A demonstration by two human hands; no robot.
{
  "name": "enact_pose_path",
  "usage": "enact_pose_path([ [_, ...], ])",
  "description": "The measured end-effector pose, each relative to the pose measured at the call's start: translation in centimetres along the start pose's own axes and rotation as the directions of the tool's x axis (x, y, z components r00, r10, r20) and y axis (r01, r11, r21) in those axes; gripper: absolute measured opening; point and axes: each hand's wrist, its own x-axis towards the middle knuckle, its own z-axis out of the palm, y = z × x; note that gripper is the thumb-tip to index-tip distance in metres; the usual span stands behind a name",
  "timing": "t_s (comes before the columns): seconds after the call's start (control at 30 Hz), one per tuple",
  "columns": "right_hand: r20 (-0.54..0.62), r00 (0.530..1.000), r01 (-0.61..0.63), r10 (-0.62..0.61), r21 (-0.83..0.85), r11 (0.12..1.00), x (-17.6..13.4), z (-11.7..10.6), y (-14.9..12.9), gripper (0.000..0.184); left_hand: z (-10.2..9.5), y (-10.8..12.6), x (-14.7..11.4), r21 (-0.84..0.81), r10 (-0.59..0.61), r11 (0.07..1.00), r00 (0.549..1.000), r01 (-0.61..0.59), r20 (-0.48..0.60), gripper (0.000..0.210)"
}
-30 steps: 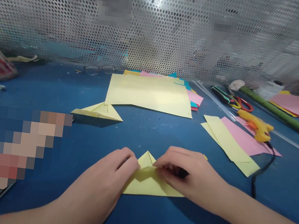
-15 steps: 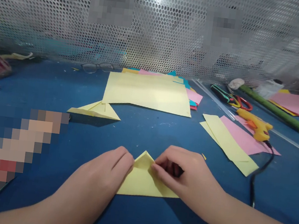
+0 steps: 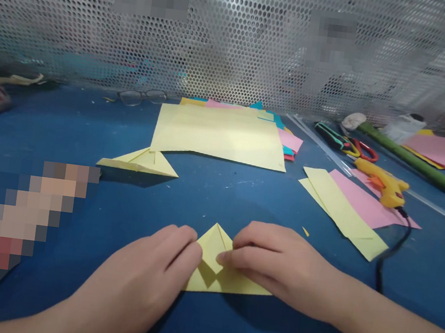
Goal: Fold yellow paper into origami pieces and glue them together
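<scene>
Both hands are down on a small folded yellow paper triangle [image 3: 216,265], lying flat on the blue table [image 3: 210,197], near edge, centre of view.

Left hand [image 3: 153,271]: fingers together, tips pressing the left side of the triangle. Flat press, not a pinch; nothing enclosed in the hand.
Right hand [image 3: 275,262]: fingers curled, tips on the right side of the triangle just beside a small flap folded down over its middle. Can't tell whether thumb and fingers pinch the paper or only press it.
The triangle's apex points away from the person; its base runs between the two wrists.

Around it:
- second folded yellow piece [image 3: 140,162], further back on the left, well apart from the hands
- large yellow sheet [image 3: 218,136] on a stack of coloured paper, behind centre
- yellow strips [image 3: 342,213] overlapping a pink sheet [image 3: 367,206], to the right
- yellow glue gun [image 3: 382,183] on the pink sheet, black cord running toward the near edge
- scissors [image 3: 354,147] and a green roll [image 3: 410,160], back right
- eyeglasses [image 3: 139,97] by the perforated metal screen [image 3: 238,39]

Left edge is pixelated, unreadable.
</scene>
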Motion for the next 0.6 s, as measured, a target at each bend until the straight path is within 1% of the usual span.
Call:
enact_pose_path([
  [0.1,0.048,0.994,0.107,-0.102,-0.114,0.988,0.1,-0.3,0.0,0.030,-0.3,0.2,-0.4,0.037,0.088,0.996,0.996,-0.087,-0.022,0.047],
  [0.2,0.105,0.991,0.106,-0.089,-0.169,0.980,0.3,-0.6,-0.3,0.040,-0.4,0.4,-0.9,0.129,0.152,0.981,0.987,-0.145,-0.051,0.045],
  [0.3,0.102,0.988,0.130,-0.112,-0.189,0.973,0.6,-0.7,-0.7,0.048,-0.3,0.5,-1.1,0.184,0.168,0.971,0.982,-0.150,-0.085,0.042],
  [0.4,0.086,0.980,0.193,-0.179,-0.201,0.960,0.7,-0.8,-1.0,0.051,-0.2,0.6,-1.0,0.206,0.184,0.966,0.973,-0.154,-0.137,0.040],
  [0.47,0.073,0.979,0.200,-0.189,-0.203,0.958,0.8,-0.8,-1.2,0.051,-0.2,0.6,-0.9,0.207,0.187,0.967,0.967,-0.151,-0.171,0.040],
  [0.6,0.054,0.979,0.206,-0.199,-0.203,0.957,1.1,-0.9,-1.4,0.053,0.2,0.6,-1.1,0.198,0.190,0.968,0.967,-0.156,-0.167,0.043],
])
